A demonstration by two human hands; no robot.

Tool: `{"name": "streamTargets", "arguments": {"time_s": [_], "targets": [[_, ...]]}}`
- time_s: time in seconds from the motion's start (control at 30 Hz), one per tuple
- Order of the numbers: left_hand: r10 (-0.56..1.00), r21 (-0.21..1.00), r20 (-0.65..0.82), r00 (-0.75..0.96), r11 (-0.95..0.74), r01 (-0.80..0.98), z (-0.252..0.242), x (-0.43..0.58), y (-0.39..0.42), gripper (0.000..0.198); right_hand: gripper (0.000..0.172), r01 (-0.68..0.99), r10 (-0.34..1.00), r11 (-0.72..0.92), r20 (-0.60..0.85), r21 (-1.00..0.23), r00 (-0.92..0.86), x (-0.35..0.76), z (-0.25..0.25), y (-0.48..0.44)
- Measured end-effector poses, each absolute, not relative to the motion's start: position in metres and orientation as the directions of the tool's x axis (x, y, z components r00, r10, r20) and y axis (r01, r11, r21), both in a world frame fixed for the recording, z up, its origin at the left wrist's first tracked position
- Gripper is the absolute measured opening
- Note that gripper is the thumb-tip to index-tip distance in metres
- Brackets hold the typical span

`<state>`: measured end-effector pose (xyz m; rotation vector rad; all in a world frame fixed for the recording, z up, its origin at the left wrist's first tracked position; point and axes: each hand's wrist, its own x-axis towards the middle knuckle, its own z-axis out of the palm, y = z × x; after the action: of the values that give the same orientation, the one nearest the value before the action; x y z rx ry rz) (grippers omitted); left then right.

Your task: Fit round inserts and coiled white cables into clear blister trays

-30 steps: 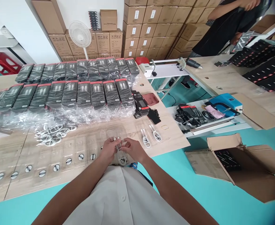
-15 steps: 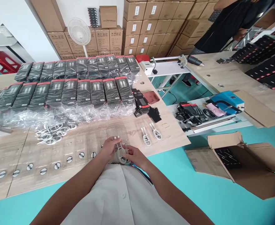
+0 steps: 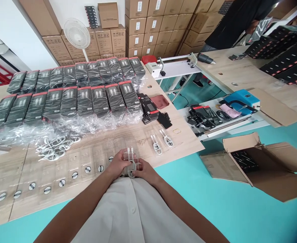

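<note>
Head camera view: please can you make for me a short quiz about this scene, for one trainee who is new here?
1. True or false: the left hand and the right hand both touch the white cable.

2. What stands in front of the stacked cardboard cartons, beyond the table?
A. a white fan
B. a coat rack
C. a floor lamp

3. How many bagged white cables lie on the wooden table to the right of the hands?

Key: 1. True. 2. A. 3. Two.
</note>
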<state>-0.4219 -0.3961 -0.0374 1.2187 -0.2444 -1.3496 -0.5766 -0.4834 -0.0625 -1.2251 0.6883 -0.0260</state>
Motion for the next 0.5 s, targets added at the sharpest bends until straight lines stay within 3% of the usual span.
{"name": "streamTargets", "arguments": {"time_s": [0.23,0.4,0.5], "targets": [[-0.788,0.687,-0.490,0.373,-0.085,0.722,-0.043,-0.423,-0.409,0.041,0.055,-0.232,-0.426,0.474,-0.453,-0.849,0.783,-0.575,-0.061,-0.481],[-0.713,0.683,-0.550,0.435,-0.084,0.726,-0.048,-0.425,-0.426,0.050,0.058,-0.158,-0.665,0.434,-0.434,-0.887,0.608,-0.585,-0.074,-0.497],[-0.622,0.705,-0.604,0.498,-0.125,0.698,-0.052,-0.425,-0.427,0.051,0.058,-0.263,-0.785,0.311,-0.403,-0.913,0.471,-0.591,-0.087,-0.522]]}}
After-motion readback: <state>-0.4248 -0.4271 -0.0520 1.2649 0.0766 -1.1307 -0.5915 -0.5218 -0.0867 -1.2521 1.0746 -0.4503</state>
